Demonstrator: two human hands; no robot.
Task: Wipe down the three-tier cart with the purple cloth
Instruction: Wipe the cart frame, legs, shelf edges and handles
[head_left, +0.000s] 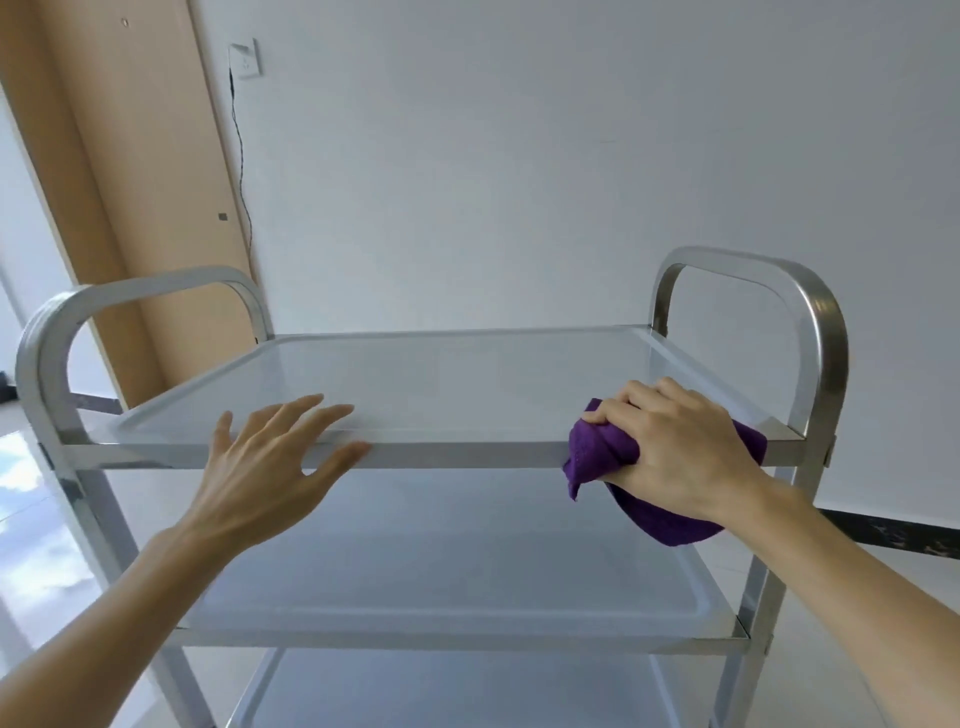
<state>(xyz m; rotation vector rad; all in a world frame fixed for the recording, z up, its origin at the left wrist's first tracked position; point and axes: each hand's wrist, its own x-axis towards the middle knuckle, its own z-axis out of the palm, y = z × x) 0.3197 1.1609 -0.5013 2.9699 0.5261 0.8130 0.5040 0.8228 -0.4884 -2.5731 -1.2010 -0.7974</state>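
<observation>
- Gripping the purple cloth, the right hand has its fingers curled round a bunched wad of it, held against the front rim of the top shelf near that shelf's right end.
- Part of the cloth hangs below the palm, over the rim and in front of the gap above the middle shelf; another part shows behind the wrist, lying on the shelf's right front corner.
- The left hand is flat and holds nothing: fingers straight and spread, resting on the same front rim, thumb along its outer face. Judged as a steadying hold on the three-tier cart.
- Key relation: the unwiped run of the top shelf lies to the left of the cloth-bearing fingers and beyond them, toward the wall. The shelf's long axis runs left to right, so the right hand is placed to sweep along it toward the left hand.
- Judgement: work stands at the top tier; the middle shelf and the lowest shelf carry no cloth.
- Surroundings: arched handles at both ends, a wooden door frame behind the left one, a wall socket with a thin cable hanging below it.
</observation>
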